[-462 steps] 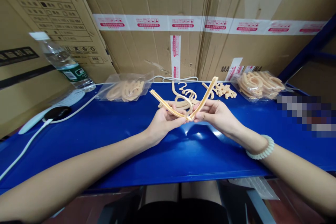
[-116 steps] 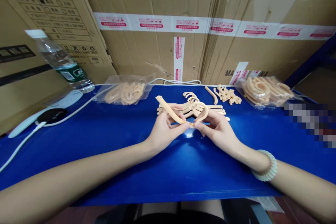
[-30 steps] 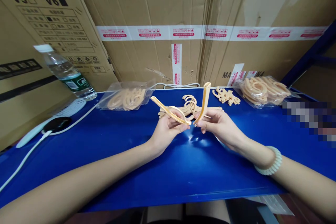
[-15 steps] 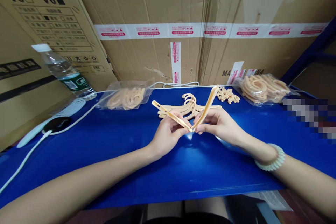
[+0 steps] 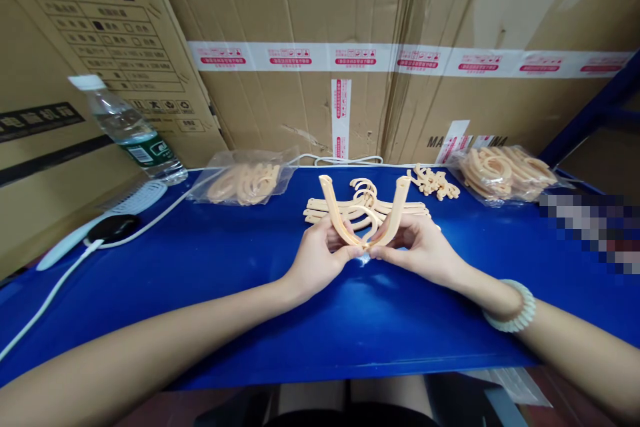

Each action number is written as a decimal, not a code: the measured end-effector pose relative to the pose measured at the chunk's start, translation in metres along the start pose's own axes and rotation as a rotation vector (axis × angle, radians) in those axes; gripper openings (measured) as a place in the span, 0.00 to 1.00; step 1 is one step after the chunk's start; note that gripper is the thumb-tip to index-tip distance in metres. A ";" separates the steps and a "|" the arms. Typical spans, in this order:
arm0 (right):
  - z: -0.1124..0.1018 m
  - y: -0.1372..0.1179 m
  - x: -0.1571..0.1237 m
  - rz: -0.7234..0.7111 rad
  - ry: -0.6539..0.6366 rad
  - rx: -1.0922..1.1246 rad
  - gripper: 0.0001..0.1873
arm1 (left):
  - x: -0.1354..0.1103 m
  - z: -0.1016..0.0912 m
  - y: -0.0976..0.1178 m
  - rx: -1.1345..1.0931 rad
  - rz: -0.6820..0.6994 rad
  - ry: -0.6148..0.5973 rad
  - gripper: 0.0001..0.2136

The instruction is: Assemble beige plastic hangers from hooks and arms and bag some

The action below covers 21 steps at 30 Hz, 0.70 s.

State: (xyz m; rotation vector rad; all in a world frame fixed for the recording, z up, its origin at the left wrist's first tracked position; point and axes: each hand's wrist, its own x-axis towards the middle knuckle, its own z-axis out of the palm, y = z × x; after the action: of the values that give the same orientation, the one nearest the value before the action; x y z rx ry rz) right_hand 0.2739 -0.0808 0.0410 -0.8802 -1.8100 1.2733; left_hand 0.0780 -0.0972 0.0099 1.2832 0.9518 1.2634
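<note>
Between my two hands is a beige folding clothes hanger (image 5: 399,208), its two arms pointing up in a U and its curved hook between them. My left hand (image 5: 320,257) pinches the left arm near the centre joint. The right arm is gripped near the same joint by my right hand (image 5: 423,250). Thumbs and fingertips cover most of the joint. Just behind the hands, a stack of beige hangers (image 5: 320,207) lies on the blue table (image 5: 280,340), hooks towards the back. A small pile of beige plastic pieces (image 5: 434,181) lies behind and to the right.
A clear bag of beige parts (image 5: 243,180) lies at the back left, another bag (image 5: 505,173) at the back right. On the left are a water bottle (image 5: 137,137), a pale hairbrush (image 5: 135,203) and a black disc (image 5: 113,229) with a white cable. Cardboard boxes (image 5: 300,0) stand behind.
The hanger's arms have turned in my hands, from an uneven V with hollow sides showing to an even, upright U. Its hook now shows between them. The view has shifted slightly.
</note>
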 end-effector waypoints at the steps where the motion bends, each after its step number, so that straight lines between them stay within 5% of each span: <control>1: 0.001 0.004 0.000 0.001 0.005 -0.002 0.12 | 0.000 0.000 0.000 -0.004 0.005 0.002 0.17; 8: -0.001 0.008 0.007 0.033 0.020 0.084 0.14 | 0.003 0.000 0.007 -0.064 0.000 0.021 0.18; 13: -0.034 -0.010 0.014 -0.020 0.151 0.070 0.16 | 0.010 -0.009 0.013 -0.152 -0.051 0.066 0.17; 21: -0.082 -0.026 0.017 -0.213 0.031 -0.706 0.16 | 0.033 -0.036 0.032 -0.343 -0.224 0.097 0.07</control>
State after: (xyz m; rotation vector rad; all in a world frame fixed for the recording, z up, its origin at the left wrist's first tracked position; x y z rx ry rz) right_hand 0.3333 -0.0365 0.0877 -1.0189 -2.2934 0.4691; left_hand 0.0423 -0.0637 0.0427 0.8330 0.8745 1.2560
